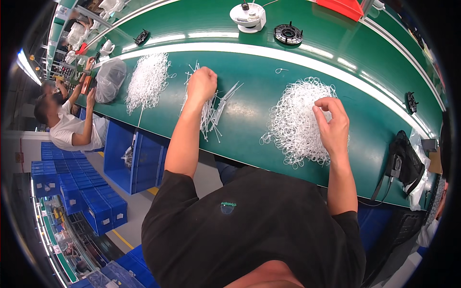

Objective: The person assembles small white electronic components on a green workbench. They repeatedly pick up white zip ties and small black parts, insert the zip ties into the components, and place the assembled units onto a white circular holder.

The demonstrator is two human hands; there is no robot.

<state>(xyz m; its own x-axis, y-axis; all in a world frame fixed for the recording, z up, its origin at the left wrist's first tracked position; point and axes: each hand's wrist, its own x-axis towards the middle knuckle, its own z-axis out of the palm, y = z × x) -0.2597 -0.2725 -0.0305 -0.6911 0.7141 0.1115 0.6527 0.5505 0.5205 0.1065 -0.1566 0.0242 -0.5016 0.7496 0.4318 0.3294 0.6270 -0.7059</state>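
My left hand (201, 85) is closed, knuckles up, over loose straight white cable ties (206, 117) on the green table; its fingertips and anything in them are hidden. Just right of it lies a bundle of straight cable ties (224, 104). A big heap of white cable ties closed into loops (297, 122) is spread before my right hand (334, 125). That hand hangs over the heap's right side, its fingers bent and the thumb tip close to the index tip; I cannot make out what is between them. One looped tie (281, 70) lies apart behind the heap.
Left stand another white tie heap (150, 79) and a clear plastic bag (110, 79). Behind, a raised line carries a white round housing (248, 19), black round parts (288, 34) and a red tray (342, 7). A black bag (403, 161) lies right. A person (72, 122) works left, by blue bins (134, 158).
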